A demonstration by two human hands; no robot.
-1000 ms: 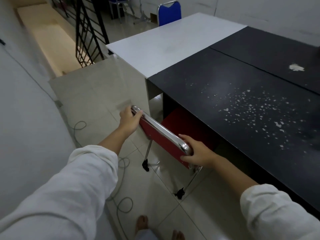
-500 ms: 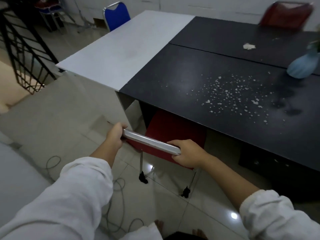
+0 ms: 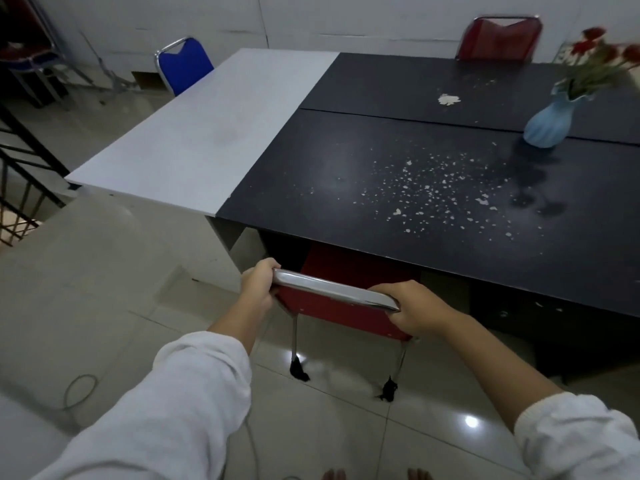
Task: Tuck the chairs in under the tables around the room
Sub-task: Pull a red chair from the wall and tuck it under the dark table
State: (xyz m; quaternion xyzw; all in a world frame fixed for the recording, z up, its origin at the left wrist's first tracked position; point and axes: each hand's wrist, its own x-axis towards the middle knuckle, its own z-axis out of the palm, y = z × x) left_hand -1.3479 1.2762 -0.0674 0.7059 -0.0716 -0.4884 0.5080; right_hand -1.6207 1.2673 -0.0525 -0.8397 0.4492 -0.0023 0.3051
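A red chair point(image 3: 341, 308) with a chrome top rail stands at the near edge of the black table point(image 3: 398, 174), its seat partly under the tabletop. My left hand point(image 3: 258, 284) grips the left end of the rail and my right hand point(image 3: 403, 308) grips the right end. The chair's two back legs rest on the tiled floor. A blue chair point(image 3: 183, 65) sits at the far side of the white table point(image 3: 194, 143). Another red chair point(image 3: 498, 38) stands behind the far black table.
A blue vase point(image 3: 549, 123) with red flowers stands on the black table at right, with white flecks scattered over the top. A black metal railing point(image 3: 17, 174) is at left. A cable point(image 3: 79, 389) lies on the floor by my left sleeve. My bare feet show at the bottom.
The view has swung right, bringing the vase and the far red chair into sight. The chair has turned square to the table edge, and both hands keep hold of its rail.
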